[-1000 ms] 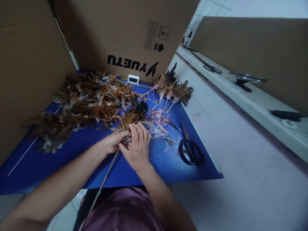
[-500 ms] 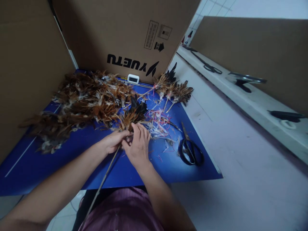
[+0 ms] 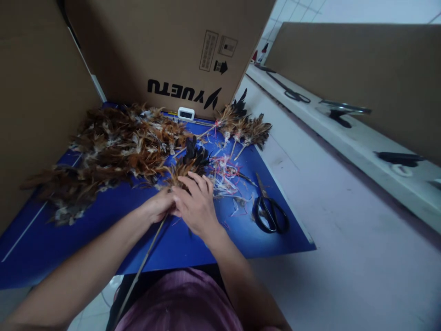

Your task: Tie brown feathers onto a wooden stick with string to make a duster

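A feather duster [image 3: 193, 161] with brown and black feathers is in front of me, its thin stick [image 3: 146, 262] slanting down past the table edge towards my lap. My left hand [image 3: 161, 205] is closed round the stick just below the feathers. Over the base of the feathers lies my right hand [image 3: 197, 206], its fingers curved round them and its thumb side touching my left hand. The fingertips of my left hand are hidden behind the right. Black-handled scissors [image 3: 270, 214] lie partly open to the right, beside a heap of white and pink string scraps [image 3: 225, 177].
Brown feather bunches [image 3: 127, 142] cover the back left of the blue table [image 3: 220, 248]. Several small feather bundles on sticks [image 3: 253, 128] lie at the back right. A small white digital display [image 3: 186, 113] stands against the cardboard wall [image 3: 138, 41]. Tools lie on the pale ledge [image 3: 347, 133].
My right hand has shifted slightly left and now overlaps my left hand more, its fingers stretched further over the feathers. The whole view has shifted a little.
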Demonstrator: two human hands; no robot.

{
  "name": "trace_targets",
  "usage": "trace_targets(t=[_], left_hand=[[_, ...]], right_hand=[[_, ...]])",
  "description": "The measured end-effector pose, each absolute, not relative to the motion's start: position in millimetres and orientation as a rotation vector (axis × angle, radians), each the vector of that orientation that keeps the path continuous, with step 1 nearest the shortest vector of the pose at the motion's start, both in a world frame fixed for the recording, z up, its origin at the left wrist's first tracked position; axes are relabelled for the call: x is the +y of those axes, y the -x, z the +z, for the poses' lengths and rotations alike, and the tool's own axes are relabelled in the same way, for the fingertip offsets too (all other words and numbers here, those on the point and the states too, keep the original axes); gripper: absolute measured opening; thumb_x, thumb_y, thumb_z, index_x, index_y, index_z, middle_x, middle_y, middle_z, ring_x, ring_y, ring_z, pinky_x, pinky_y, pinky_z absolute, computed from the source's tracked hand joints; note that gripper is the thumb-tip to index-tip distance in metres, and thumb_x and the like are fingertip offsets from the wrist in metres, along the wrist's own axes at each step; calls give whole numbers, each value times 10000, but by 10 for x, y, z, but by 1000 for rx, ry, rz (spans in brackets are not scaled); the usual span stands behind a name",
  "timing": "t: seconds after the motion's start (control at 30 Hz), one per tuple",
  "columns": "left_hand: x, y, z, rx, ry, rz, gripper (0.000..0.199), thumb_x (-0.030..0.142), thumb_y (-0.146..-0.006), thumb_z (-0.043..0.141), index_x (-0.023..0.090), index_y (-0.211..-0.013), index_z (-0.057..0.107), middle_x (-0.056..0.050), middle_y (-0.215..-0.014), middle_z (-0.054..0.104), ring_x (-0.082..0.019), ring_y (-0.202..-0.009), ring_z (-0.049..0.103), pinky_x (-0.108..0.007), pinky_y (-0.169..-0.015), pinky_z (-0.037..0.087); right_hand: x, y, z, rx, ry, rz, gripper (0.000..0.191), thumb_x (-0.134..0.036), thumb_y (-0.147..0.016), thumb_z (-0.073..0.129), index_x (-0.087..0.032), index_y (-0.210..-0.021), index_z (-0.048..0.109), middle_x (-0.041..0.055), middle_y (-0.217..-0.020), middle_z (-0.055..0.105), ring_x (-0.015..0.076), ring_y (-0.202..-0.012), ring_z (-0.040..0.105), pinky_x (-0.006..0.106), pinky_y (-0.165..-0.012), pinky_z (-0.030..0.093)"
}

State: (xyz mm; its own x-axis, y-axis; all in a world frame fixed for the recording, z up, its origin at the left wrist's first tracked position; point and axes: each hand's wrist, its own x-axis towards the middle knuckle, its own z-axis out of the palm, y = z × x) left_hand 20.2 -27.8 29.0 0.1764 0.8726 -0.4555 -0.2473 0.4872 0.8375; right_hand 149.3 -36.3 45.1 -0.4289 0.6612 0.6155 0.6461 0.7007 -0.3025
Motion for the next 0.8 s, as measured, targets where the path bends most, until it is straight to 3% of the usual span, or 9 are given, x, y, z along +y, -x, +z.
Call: trace_targets(t=[0.17,0.3,0.5,0.8], left_hand=[[-196,-102,352,1052,-646,802,147,238,-714,580,130,-635,520,4,-560,514,-77,-437,488,-157,-344,367],[-161,-28,410,903,-611,801,222,233,-745,559,131,-574,462,33,-526,437,-24,-353,351,-123,-290,259],[-155,33,426,722,-569,752,219,260,-761,558,121,-607,488,48,-524,388,-2,-329,269,-101,-265,204],[-136,209,587,631,-529,883,73,201,-767,567,133,-752,543,88,-530,301,0,-341,135,-96,-282,213]], right_hand=[[-360,-1744,439,-1865,1060,232,215,-194,-886,481,-194,-1020,649,71,-1082,625,184,-1097,526,375,-988,393],[-386,-1886,339,-1786,1124,461,171,-192,-874,494,-201,-912,660,43,-928,659,164,-935,595,331,-893,451],[-390,-1856,292,-1746,1135,741,143,-192,-836,535,-203,-899,663,21,-890,670,138,-832,615,265,-783,475],[-254,-2040,229,-1839,1212,683,142,-155,-816,544,-207,-892,653,6,-873,668,128,-785,605,255,-754,472]])
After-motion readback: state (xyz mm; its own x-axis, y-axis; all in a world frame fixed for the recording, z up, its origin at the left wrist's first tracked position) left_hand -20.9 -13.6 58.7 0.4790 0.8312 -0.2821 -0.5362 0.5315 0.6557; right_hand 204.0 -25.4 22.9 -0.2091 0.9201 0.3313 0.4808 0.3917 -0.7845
